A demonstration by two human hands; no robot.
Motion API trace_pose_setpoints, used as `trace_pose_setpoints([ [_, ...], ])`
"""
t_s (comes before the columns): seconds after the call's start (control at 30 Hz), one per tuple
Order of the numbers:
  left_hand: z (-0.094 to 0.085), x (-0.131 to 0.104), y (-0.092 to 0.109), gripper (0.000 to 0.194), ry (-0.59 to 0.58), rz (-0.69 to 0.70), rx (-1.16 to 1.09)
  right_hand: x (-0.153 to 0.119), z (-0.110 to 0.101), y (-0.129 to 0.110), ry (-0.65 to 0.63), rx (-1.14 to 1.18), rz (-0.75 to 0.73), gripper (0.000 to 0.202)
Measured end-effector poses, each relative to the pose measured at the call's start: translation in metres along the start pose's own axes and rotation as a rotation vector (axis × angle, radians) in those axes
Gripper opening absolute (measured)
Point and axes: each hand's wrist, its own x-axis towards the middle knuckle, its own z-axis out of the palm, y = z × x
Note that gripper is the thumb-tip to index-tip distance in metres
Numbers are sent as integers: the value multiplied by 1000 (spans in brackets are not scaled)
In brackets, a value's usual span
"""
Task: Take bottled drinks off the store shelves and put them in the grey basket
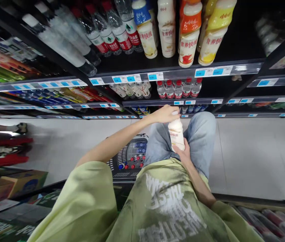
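Observation:
Above my knees I hold a white plastic drink bottle (pixel 176 132) with a printed label, tilted slightly. The fingers of my left hand (pixel 165 114) are closed around its top; the cap is mostly hidden by them. My right hand (pixel 185 153) grips the bottle low, near its base. To the left of my legs on the floor is a dark shopping basket (pixel 122 175) with several red-capped and blue-capped bottles (pixel 137 162) in it. A similar white bottle (pixel 166 30) stands on the upper shelf in front of me.
Shelves with a price-tag edge (pixel 180 72) run across the front, holding water bottles (pixel 112 30) and drinks with blue, orange and yellow tops (pixel 190 33). At the left, another person's feet (pixel 6 149) are near something red. Cardboard boxes (pixel 26 183) are stacked behind on the left.

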Motion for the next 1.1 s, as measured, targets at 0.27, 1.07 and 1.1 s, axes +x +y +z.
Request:
trace_pose_setpoints([
  [0.27, 1, -12, -12, 27, 33, -182, -68, -9, 9, 1, 215, -300, -361, 64],
  [1.07, 35, -238, -93, 24, 762, -544, -610, -6, 7, 6, -489, -333, 239, 61],
  [1.1, 36, -255, -103, 24, 818, -571, -614, -7, 6, 6, -504, -369, 214, 61],
])
